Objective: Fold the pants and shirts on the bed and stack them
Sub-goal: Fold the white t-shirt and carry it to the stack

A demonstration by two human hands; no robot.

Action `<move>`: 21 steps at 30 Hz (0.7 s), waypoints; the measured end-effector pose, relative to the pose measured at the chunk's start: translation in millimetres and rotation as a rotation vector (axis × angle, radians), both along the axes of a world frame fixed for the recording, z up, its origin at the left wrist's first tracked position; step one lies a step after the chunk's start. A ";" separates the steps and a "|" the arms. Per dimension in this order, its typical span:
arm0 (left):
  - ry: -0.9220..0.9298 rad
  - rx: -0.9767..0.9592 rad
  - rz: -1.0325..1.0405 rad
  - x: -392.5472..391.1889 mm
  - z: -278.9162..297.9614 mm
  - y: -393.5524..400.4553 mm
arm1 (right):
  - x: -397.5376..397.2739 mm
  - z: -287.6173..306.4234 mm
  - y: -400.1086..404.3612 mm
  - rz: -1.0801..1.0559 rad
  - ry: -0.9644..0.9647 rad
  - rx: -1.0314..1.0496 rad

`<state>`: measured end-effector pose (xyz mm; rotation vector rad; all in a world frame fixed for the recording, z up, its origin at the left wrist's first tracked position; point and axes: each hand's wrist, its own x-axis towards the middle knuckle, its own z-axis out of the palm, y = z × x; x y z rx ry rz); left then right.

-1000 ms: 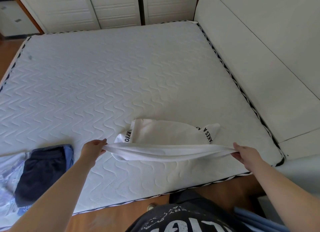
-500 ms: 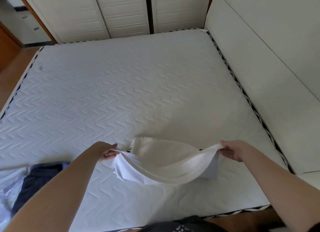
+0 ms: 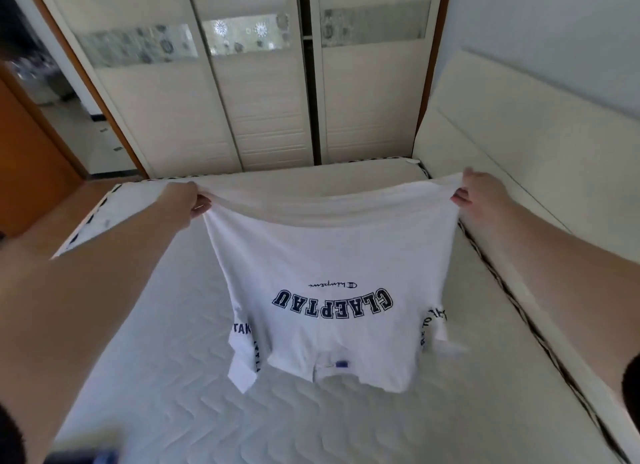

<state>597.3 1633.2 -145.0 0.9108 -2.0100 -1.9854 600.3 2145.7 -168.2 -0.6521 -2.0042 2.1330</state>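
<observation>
my left hand (image 3: 187, 200) and right hand (image 3: 479, 195) each pinch a hem corner of the white shirt (image 3: 325, 290), hanging upside down above the bed (image 3: 450, 411), navy lettering inverted.

White cotton T-shirt (image 3: 329, 255) w/ navy block lettering is hanging upside down above quilted white mattress (image 3: 450, 411), hem stretched wide at top, collar & sleeves dangling just over the mattress.

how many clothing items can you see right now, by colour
White: 1, the t-shirt, hem gripped by the left hand and right hand, hanging upside down over the mattress.
Dark blue: 1, a blurred item at the bottom edge, kind unclear.
Total: 2
</observation>
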 end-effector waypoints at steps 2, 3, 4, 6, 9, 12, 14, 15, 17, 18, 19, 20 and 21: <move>0.059 -0.039 -0.020 -33.5 45.0 -4.0 | -29.8 38.2 9.2 -0.025 0.072 -0.064; 0.088 -0.053 -0.026 -47.9 66.2 -4.9 | -42.4 55.6 14.1 -0.042 0.105 -0.126; 0.122 -0.057 -0.025 -61.1 87.2 -6.0 | -54.4 73.9 18.3 -0.061 0.140 -0.186; 0.180 -0.050 -0.007 -77.2 116.8 -9.3 | -66.2 99.3 22.7 -0.081 0.197 -0.254; 0.199 -0.037 -0.010 -89.4 131.5 -13.4 | -71.6 116.1 22.2 -0.051 0.248 -0.285; 0.169 -0.006 -0.005 -82.0 106.5 -13.4 | -64.0 102.1 19.2 -0.032 0.222 -0.317; 0.128 0.033 0.016 -68.9 69.5 -12.6 | -55.7 73.0 18.6 -0.014 0.180 -0.328; 0.098 0.047 0.029 -59.8 45.5 -12.5 | -50.3 53.7 17.9 -0.008 0.141 -0.319; 0.030 0.053 0.048 -39.0 -6.8 -12.3 | -36.7 9.8 16.7 -0.014 0.041 -0.301; -0.001 0.053 0.050 -28.1 -34.4 -12.1 | -28.7 -13.8 16.6 -0.028 -0.009 -0.295; -0.025 0.054 0.044 -17.0 -62.3 -11.7 | -19.6 -38.4 16.8 -0.042 -0.054 -0.298; -0.046 0.057 0.033 -5.5 -89.8 -11.6 | -9.0 -64.0 18.1 -0.061 -0.097 -0.310; -0.073 0.055 0.020 6.3 -117.0 -11.3 | 2.1 -90.3 19.8 -0.077 -0.142 -0.323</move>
